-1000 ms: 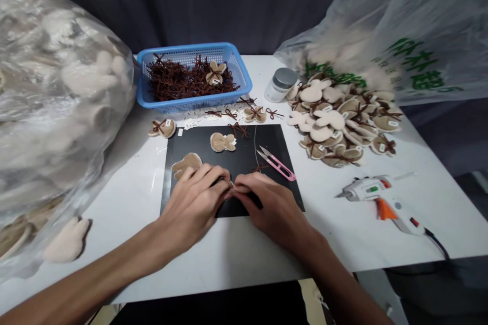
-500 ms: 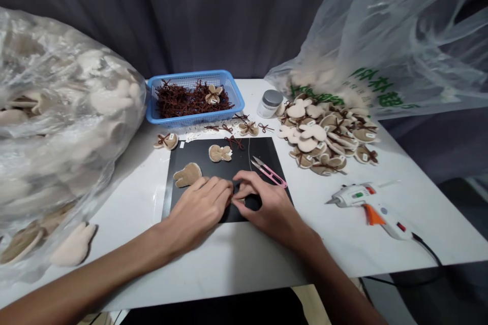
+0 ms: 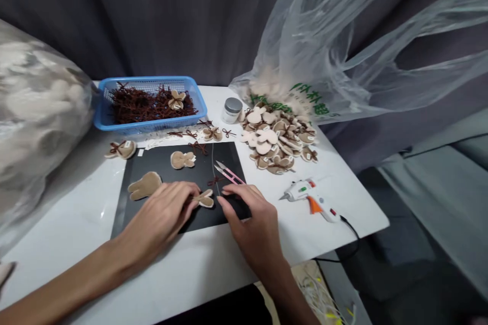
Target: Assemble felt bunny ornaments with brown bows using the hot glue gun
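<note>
My left hand [image 3: 168, 205] lies on the black mat [image 3: 183, 224] with its fingers closed on a small tan fabric bunny [image 3: 205, 198]; the ears stick out to the right and the rest is hidden. My right hand [image 3: 247, 210] hovers just right of it, thumb and index finger apart, with nothing visible between them. Close above those fingertips lies a brown bow [image 3: 214, 182] beside a thin pale strand. Pink-handled thread snips [image 3: 231, 173] rest just beyond my right hand. On the mat are also a larger tan bunny piece [image 3: 145, 186] and another small bunny [image 3: 182, 159].
A blue basket [image 3: 152, 126] of brown bows stands at the back, beside a grey-lidded jar [image 3: 232, 110]. Finished-looking bunnies form a pile [image 3: 280, 137] before a clear plastic bag [image 3: 305, 61]. A hot glue gun [image 3: 310, 198] lies right, its cord over the edge. A stuffed bag [image 3: 41, 122] fills the left.
The view has turned right, so the scene sits further left. My right hand has moved away from my left, its fingertips apart. The bunny's ears and the bow near my fingers now show.
</note>
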Demonstrator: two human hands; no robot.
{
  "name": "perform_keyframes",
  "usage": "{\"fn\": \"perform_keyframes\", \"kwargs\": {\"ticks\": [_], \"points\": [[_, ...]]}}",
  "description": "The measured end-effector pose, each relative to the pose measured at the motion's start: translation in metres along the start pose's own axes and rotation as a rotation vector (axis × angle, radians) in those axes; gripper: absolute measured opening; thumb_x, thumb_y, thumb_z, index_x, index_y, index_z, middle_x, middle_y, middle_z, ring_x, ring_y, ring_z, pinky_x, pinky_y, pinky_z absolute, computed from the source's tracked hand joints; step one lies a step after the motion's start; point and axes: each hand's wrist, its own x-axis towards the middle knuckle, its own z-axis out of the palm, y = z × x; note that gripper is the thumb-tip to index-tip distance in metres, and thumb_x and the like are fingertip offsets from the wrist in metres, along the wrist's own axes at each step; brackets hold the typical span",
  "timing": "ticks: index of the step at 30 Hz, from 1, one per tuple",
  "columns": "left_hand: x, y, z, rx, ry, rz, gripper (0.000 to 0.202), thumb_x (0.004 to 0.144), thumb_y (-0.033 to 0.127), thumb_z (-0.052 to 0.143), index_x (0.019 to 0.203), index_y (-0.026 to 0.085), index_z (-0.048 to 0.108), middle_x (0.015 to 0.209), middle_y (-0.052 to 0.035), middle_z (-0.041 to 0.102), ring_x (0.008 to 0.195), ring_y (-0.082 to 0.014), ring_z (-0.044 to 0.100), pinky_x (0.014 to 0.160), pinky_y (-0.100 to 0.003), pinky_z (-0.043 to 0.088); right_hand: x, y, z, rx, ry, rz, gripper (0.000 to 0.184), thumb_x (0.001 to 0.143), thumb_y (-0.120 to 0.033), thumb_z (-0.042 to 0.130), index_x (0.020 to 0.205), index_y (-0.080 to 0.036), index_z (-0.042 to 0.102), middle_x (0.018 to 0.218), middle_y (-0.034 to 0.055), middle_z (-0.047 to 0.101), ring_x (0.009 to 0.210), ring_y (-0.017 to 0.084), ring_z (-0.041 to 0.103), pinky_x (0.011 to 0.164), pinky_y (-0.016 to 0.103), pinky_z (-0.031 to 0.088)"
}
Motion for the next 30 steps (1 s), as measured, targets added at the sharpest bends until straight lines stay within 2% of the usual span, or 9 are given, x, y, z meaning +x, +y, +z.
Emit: {"fn": "perform_keyframes", "kwargs": {"ticks": [5, 6, 10, 14, 17, 21, 23, 27, 30], "points": [[0.010, 0.002, 0.001, -0.089, -0.009, -0.048, 0.019, 0.113, 0.029, 0.044, 0.113, 0.021, 0.061, 0.114, -0.0067, 0.075, 0.096, -0.0231, 0.069, 0.084, -0.038, 0.052, -0.020, 0.011, 0.018, -0.319, -0.026, 0.091, 0.006, 0.097, -0.021, 0.071, 0.102, -0.020, 0.068, 0.099, 0.0097, 0.072, 0.091, 0.030, 0.064, 0.080, 0.044, 0.053], [0.013, 0.003, 0.000, -0.097, -0.008, -0.047, 0.019, 0.113, 0.028, 0.043, 0.114, 0.021, 0.061, 0.114, -0.0069, 0.075, 0.097, -0.0231, 0.070, 0.084, -0.039, 0.053, -0.023, 0.012, 0.024, -0.354, -0.029, 0.090, 0.004, 0.098, -0.017, 0.067, 0.100, -0.021, 0.067, 0.098, 0.0099, 0.071, 0.089, 0.030, 0.063, 0.080, 0.044, 0.051], [0.024, 0.009, -0.004, -0.129, 0.044, -0.041, 0.015, 0.112, 0.024, 0.046, 0.116, 0.021, 0.060, 0.115, -0.0071, 0.075, 0.104, -0.0235, 0.071, 0.089, -0.041, 0.055, -0.030, 0.009, 0.040, -0.350, 0.023, 0.081, 0.023, 0.103, -0.009, 0.048, 0.092, -0.023, 0.063, 0.094, 0.0106, 0.069, 0.085, 0.030, 0.058, 0.078, 0.044, 0.047], [0.027, 0.008, -0.004, -0.147, 0.058, -0.016, 0.015, 0.111, 0.023, 0.048, 0.119, 0.021, 0.061, 0.116, -0.0084, 0.075, 0.107, -0.0240, 0.072, 0.092, -0.042, 0.058, -0.033, 0.000, 0.036, -0.038, 0.111, 0.192, 0.025, 0.107, -0.016, 0.041, 0.092, -0.025, 0.059, 0.090, 0.0074, 0.070, 0.083, 0.026, 0.061, 0.074, 0.039, 0.048], [0.026, 0.006, -0.001, -0.163, 0.068, -0.017, 0.015, 0.111, 0.022, 0.046, 0.121, 0.021, 0.059, 0.118, -0.0087, 0.075, 0.110, -0.0238, 0.072, 0.093, -0.042, 0.058, -0.032, -0.004, 0.024, 0.394, 0.054, 0.361, 0.022, 0.109, -0.033, 0.045, 0.093, -0.024, 0.056, 0.084, 0.0033, 0.070, 0.073, 0.019, 0.061, 0.067, 0.031, 0.047], [0.025, 0.009, -0.002, -0.235, 0.054, -0.040, 0.013, 0.112, 0.021, 0.044, 0.115, 0.022, 0.057, 0.123, -0.0082, 0.074, 0.111, -0.0219, 0.073, 0.094, -0.040, 0.059, -0.028, -0.005, 0.014, 0.893, -0.084, 0.598, 0.035, 0.100, -0.056, 0.061, 0.089, -0.025, 0.049, 0.058, -0.0110, 0.043, 0.048, 0.010, 0.030, 0.048, 0.023, 0.026], [0.026, 0.013, -0.005, -0.276, 0.029, -0.052, 0.014, 0.112, 0.022, 0.044, 0.114, 0.022, 0.057, 0.120, -0.0069, 0.074, 0.106, -0.0205, 0.073, 0.090, -0.037, 0.059, -0.028, -0.005, 0.015, 0.954, -0.109, 0.655, 0.038, 0.094, -0.057, 0.070, 0.089, -0.024, 0.051, 0.056, -0.0137, 0.033, 0.049, 0.008, 0.021, 0.048, 0.022, 0.019], [0.030, 0.019, -0.011, -0.307, -0.023, -0.060, 0.015, 0.113, 0.027, 0.045, 0.114, 0.023, 0.060, 0.111, -0.0055, 0.073, 0.097, -0.0199, 0.072, 0.086, -0.036, 0.057, -0.034, -0.009, 0.021, 0.980, -0.156, 0.661, 0.040, 0.091, -0.057, 0.075, 0.084, -0.021, 0.057, 0.055, -0.0122, 0.032, 0.052, 0.008, 0.021, 0.050, 0.023, 0.019], [0.034, 0.021, -0.013, -0.318, -0.071, -0.052, 0.016, 0.112, 0.028, 0.046, 0.113, 0.022, 0.061, 0.107, -0.0052, 0.072, 0.092, -0.0199, 0.070, 0.084, -0.035, 0.056, -0.042, -0.013, 0.028, 1.092, -0.094, 0.677, 0.041, 0.094, -0.060, 0.073, 0.094, -0.021, 0.060, 0.057, -0.0128, 0.029, 0.053, 0.008, 0.018, 0.050, 0.023, 0.019]]}}
